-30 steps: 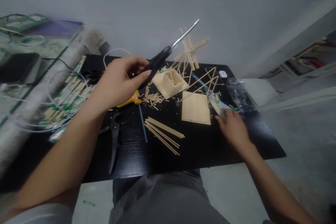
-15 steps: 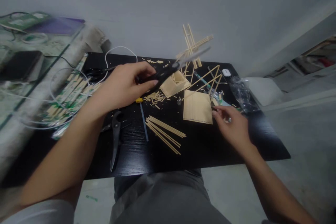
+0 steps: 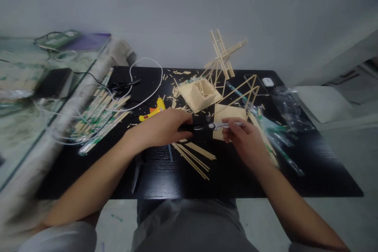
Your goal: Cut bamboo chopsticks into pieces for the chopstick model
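Note:
Low over the table, my left hand [image 3: 169,126] is closed around the black handles of a pair of scissors [image 3: 218,125]. The blades point right, and my right hand [image 3: 240,136] pinches them near their far end. Beneath that hand lies a square wooden board [image 3: 223,112], partly covered by the fingers. Left of the board is a fan of thin wooden sticks [image 3: 195,157]. Behind the hands stands a wooden model with a box-shaped part [image 3: 199,98] on a flat base, with a cross-shaped stick frame [image 3: 221,53] rising behind it.
A yellow glue gun [image 3: 153,110] lies beyond my left wrist, and pliers [image 3: 136,173] are partly hidden under that forearm. Packaged sticks [image 3: 94,114] and a white cable [image 3: 161,75] occupy the left side. Clear plastic wrapping [image 3: 288,106] lies at the right, near a white stool [image 3: 321,102].
The scissors have swung down from above the model to over the board. My right hand has left the board's right edge and taken the blades. The view has shifted slightly.

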Available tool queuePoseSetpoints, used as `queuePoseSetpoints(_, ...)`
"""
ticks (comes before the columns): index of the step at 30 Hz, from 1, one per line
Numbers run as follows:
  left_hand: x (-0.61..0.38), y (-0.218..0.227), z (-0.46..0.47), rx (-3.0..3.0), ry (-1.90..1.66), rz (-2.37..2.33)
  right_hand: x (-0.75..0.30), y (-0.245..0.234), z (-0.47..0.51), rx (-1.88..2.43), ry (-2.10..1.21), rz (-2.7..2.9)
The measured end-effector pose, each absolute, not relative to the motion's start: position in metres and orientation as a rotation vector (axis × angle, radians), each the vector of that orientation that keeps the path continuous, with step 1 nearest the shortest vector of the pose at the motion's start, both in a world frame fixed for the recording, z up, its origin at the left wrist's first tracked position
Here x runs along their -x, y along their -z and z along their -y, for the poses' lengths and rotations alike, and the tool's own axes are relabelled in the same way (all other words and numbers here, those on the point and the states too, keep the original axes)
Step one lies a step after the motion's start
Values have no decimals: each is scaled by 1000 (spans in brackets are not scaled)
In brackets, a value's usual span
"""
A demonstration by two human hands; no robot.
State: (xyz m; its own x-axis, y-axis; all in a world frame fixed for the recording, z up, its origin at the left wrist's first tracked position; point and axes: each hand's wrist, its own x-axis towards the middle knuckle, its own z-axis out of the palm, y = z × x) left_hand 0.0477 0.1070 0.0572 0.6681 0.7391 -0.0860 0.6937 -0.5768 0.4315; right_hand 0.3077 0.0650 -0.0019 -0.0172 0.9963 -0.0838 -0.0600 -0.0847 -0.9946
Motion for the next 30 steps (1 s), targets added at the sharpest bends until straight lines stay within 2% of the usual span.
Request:
queuePoseSetpoints(5, -27, -47, -86, -2500, -75, -1240, -320, 14, -63, 1252, -1399, 1109)
queuePoseSetpoints(12, 91, -32, -72, -2263, -131, -2190, -316, 19, -63, 1326, -1400, 1523)
queuePoseSetpoints(14, 117, -33, -62, -2155, -112, -2339, -311, 19, -63, 1283, -1403, 1616)
queuePoseSetpoints(23, 125, -26, -23, -1917, -272, -2305, -299, 13, -66, 1238, -1389, 1818)
queuePoseSetpoints(30, 98, -20, 1, -1903, -765, -2349, -296, 13, -70, 1190, -1380, 1939)
